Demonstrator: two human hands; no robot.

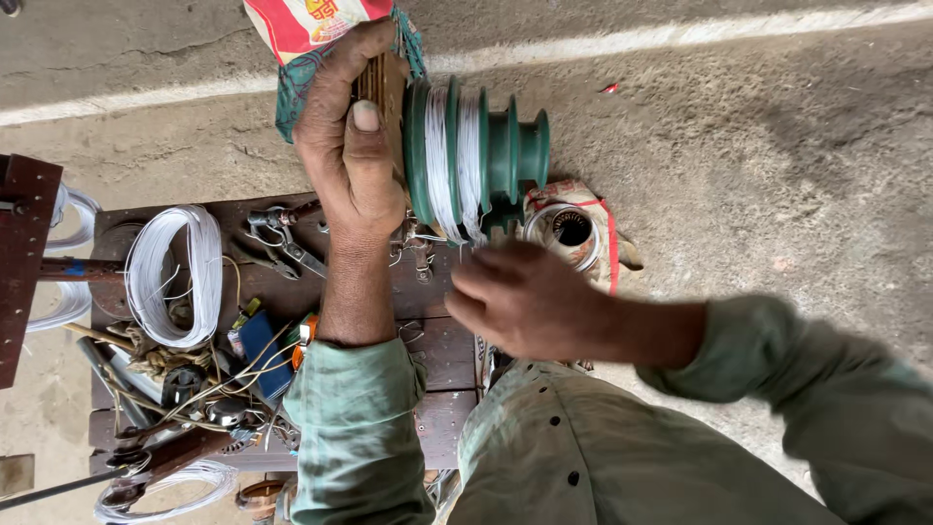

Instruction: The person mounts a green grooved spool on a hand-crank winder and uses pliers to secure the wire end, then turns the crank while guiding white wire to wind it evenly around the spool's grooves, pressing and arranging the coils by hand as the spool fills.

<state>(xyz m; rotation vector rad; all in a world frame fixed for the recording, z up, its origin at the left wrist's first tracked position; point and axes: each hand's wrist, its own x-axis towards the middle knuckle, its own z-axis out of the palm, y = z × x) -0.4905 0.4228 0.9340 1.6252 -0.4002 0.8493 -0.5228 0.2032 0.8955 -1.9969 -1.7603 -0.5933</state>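
My left hand grips the flat wooden end of a green stepped winding former at the top centre. White wire fills two of its grooves. My right hand hovers below the former, blurred, fingers loosely curled to the left. Whether it pinches a strand of wire I cannot tell. A small metal-rimmed round part on cloth lies just under the former.
A dark wooden board holds a coil of white wire, pliers, a blue object and tangled wires and tools. A red-and-white bag sits at the top. A brown wooden block stands at the left. Concrete floor lies to the right.
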